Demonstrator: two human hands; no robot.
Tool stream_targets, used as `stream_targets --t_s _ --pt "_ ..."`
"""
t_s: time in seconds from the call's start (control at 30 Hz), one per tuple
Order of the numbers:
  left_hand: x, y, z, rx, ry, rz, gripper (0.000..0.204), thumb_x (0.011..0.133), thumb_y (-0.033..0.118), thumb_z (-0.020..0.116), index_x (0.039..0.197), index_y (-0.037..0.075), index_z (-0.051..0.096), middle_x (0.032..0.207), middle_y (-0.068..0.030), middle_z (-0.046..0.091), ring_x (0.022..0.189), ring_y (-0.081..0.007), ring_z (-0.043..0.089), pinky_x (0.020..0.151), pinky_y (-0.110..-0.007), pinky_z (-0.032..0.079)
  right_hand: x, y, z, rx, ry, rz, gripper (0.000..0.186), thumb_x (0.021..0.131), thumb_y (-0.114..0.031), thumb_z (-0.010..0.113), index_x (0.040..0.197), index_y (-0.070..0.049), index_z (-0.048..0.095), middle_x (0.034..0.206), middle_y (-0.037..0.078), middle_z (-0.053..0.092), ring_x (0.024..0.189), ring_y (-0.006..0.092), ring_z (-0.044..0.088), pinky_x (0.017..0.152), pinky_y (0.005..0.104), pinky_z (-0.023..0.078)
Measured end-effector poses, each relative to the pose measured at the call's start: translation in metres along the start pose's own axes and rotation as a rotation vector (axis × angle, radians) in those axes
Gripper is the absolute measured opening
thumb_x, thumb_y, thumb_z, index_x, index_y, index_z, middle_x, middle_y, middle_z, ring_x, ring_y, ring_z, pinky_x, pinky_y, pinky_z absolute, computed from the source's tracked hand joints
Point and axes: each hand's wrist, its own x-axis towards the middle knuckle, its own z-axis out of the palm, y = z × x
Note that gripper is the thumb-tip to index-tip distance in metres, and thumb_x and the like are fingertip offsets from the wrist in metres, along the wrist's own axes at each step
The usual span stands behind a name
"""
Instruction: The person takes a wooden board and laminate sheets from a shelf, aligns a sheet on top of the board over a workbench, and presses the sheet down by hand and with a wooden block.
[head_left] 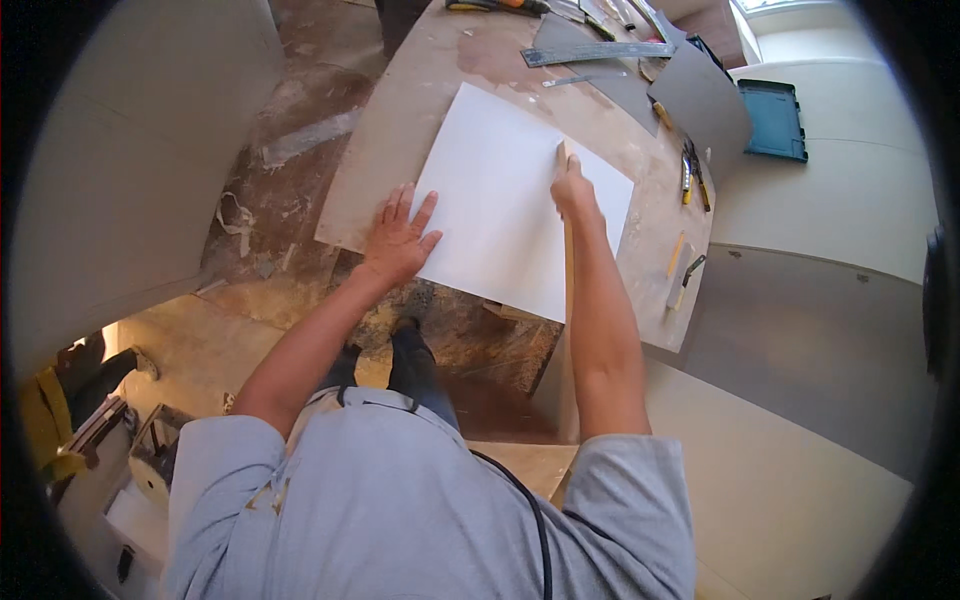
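A white rectangular sheet (500, 200) lies on the worn work table, its near corner reaching past the table's edge. My left hand (398, 238) rests at the sheet's left edge, fingers spread and the fingertips at the border. Toward the sheet's right side, my right hand (573, 192) is closed around a light wooden strip (562, 152). One end of the strip shows just beyond the fist; a pale wooden edge also shows beside my forearm, which hides much of it.
On the table (400, 130) lie a metal straightedge (597, 53), pliers (697, 175), a cutter knife (686, 282) and grey sheet offcuts (700, 100). A teal case (773, 120) sits at the right. Pale panels (130, 150) stand at the left; scraps litter the floor.
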Motion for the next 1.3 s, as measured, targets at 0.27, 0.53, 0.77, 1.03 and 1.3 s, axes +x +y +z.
stream_targets --t_s 0.27,0.53,0.77,1.03,1.3 --pt "-0.005 -0.014 0.001 -0.032 0.051 0.004 0.061 0.103 0.036 0.047 0.159 0.015 0.031 0.159 -0.0219 0.027 0.149 -0.0392 0.024 0.122 -0.053 0.021 -0.221 0.059 0.114 -0.145 -0.105 -0.102 0.062 0.106 -0.024 0.04 0.161 -0.013 0.015 0.105 0.038 0.066 0.097 0.0512 0.067 0.085 0.0599 0.052" --pt "0.004 -0.003 -0.009 -0.049 -0.002 0.006 0.061 0.103 0.036 0.047 0.159 0.017 0.032 0.159 -0.0204 0.03 0.149 -0.0378 0.024 0.122 -0.053 0.02 -0.016 -0.001 0.021 -0.055 0.032 -0.037 0.062 0.103 -0.026 0.034 0.162 -0.017 0.015 0.125 0.037 0.061 0.114 0.0491 0.063 0.096 0.053 0.051" --pt "-0.005 -0.003 -0.004 -0.076 0.105 0.022 0.06 0.101 0.034 0.05 0.155 0.014 0.037 0.154 -0.0206 0.035 0.145 -0.038 0.031 0.118 -0.052 0.026 -0.013 -0.044 0.002 0.033 0.017 0.032 0.06 0.103 -0.024 0.032 0.161 -0.016 0.019 0.12 0.03 0.066 0.107 0.0438 0.067 0.09 0.0491 0.054" --pt "-0.032 -0.021 -0.038 -0.289 0.006 -0.136 0.056 0.094 0.023 0.063 0.143 0.002 0.049 0.121 -0.0164 0.058 0.116 -0.0341 0.052 0.1 -0.047 0.042 -0.207 0.017 0.125 -0.135 -0.067 -0.157 0.062 0.105 -0.024 0.036 0.162 -0.017 0.013 0.108 0.037 0.066 0.101 0.0537 0.065 0.089 0.0593 0.051" --pt "-0.03 -0.015 -0.041 -0.479 -0.015 -0.281 0.044 0.094 0.023 0.066 0.13 0.001 0.054 0.11 -0.0216 0.065 0.104 -0.0408 0.064 0.088 -0.051 0.051 -0.003 -0.086 0.022 -0.03 -0.012 -0.034 0.065 0.102 -0.023 0.035 0.163 -0.018 0.013 0.114 0.032 0.067 0.098 0.0425 0.069 0.082 0.049 0.055"
